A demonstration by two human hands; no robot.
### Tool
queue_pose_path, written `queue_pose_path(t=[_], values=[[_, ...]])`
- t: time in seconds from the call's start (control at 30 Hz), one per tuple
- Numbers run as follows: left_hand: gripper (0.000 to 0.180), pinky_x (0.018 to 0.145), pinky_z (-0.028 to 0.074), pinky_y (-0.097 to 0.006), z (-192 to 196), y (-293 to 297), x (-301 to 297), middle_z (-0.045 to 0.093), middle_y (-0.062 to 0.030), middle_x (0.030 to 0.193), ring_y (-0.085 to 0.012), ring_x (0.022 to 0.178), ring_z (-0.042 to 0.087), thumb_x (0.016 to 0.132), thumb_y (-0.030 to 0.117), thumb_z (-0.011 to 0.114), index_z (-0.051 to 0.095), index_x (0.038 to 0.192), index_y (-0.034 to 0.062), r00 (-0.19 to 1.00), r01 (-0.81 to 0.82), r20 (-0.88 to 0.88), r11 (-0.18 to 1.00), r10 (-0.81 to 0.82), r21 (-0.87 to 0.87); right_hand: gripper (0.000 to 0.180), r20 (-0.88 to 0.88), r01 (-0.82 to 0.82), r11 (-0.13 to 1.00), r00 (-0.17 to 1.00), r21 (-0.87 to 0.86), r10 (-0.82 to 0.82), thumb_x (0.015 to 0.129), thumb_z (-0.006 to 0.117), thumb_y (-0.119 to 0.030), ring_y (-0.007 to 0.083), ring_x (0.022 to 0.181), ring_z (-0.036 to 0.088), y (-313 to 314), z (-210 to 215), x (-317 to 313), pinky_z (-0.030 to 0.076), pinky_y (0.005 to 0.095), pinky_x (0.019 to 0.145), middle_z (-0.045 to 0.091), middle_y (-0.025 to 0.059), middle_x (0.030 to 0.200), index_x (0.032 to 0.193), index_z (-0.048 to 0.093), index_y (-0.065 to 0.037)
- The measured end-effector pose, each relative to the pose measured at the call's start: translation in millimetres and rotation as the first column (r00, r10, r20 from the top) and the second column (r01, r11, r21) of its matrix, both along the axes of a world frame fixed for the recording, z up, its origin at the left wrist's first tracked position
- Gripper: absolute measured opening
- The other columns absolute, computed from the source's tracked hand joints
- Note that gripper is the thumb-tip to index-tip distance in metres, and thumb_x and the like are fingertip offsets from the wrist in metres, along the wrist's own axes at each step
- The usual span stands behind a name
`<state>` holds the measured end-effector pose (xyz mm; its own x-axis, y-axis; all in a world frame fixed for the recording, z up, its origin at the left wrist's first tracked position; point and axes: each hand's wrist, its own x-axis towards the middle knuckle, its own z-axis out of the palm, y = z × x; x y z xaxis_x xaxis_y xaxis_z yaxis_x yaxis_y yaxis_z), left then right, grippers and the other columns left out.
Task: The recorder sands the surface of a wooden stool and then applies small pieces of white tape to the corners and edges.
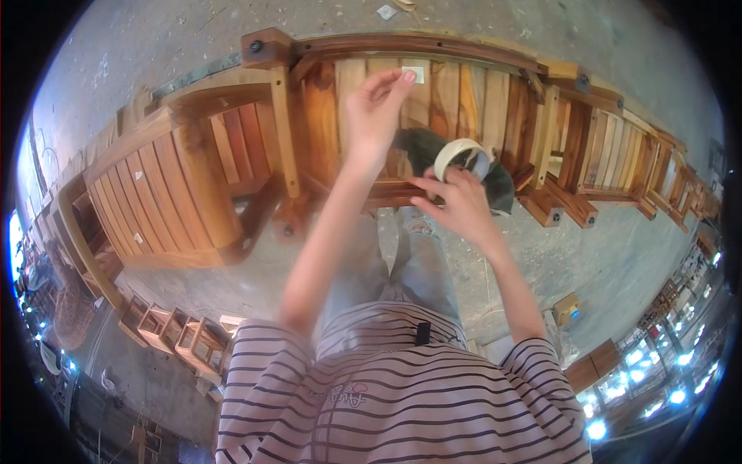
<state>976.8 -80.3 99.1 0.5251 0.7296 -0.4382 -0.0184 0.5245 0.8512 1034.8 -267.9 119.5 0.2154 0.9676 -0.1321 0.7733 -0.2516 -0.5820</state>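
Observation:
My left hand reaches over the slatted wooden furniture piece, its thumb and fingers pinched at the edge of a small pale square, apparently tape or paper. That square lies over one of the upper slats; whether it is stuck down I cannot tell. Lower and to the right, my right hand has some fingers hooked into a wide cream roll of tape, while thumb and forefinger extend leftward. A dark green cloth rests behind and beside the roll, partly covered by it and the hand.
Another slatted wooden piece stands at the left. More slatted frames run off to the right. Small wooden stools sit on the concrete floor at lower left. Bolted corner legs jut out along the nearest frame.

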Motion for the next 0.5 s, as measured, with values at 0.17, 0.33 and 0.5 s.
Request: queue_pose_path(t=[0.17, 0.33, 0.5], values=[[0.024, 0.086, 0.046, -0.022, 66, -23, -3, 0.068, -0.0046, 0.102, -0.0070, 0.095, 0.060, 0.092, 0.016, 0.067, 0.066, 0.108, -0.0027, 0.987, 0.103, -0.116, 0.993, -0.108, -0.050, 0.021, -0.610, 0.588, 0.806, 0.616, -0.066, -0.499, 0.086, 0.069, -0.008, 0.0124, 0.082, 0.059, 26, 59, 27, 0.046, 0.0239, 0.075, 0.066, 0.0039, 0.089, 0.107, 0.069, -0.004], [0.023, 0.086, 0.048, -0.023, 118, -62, -1, 0.069, -0.0068, 0.101, -0.0091, 0.095, 0.062, 0.092, 0.011, 0.066, 0.066, 0.109, -0.0040, 0.989, 0.146, 0.010, 0.983, -0.146, -0.107, 0.018, -0.667, 0.626, 0.746, 0.657, 0.225, -0.350, 0.083, 0.071, -0.003, 0.0098, 0.075, 0.058, 21, 99, 56, 0.046, 0.0224, 0.068, 0.066, 0.0040, 0.087, 0.101, 0.068, 0.000], [0.022, 0.077, 0.051, -0.023, 153, -94, 5, 0.069, -0.0054, 0.095, -0.0082, 0.084, 0.061, 0.086, 0.002, 0.071, 0.067, 0.107, -0.0040, 0.993, 0.121, -0.010, 0.992, -0.120, 0.046, 0.010, -0.755, 0.633, 0.759, 0.572, 0.156, -0.322, 0.082, 0.071, 0.000, 0.0093, 0.072, 0.056, -4, 122, 63, 0.045, 0.0209, 0.066, 0.064, 0.0052, 0.087, 0.091, 0.067, 0.000]])
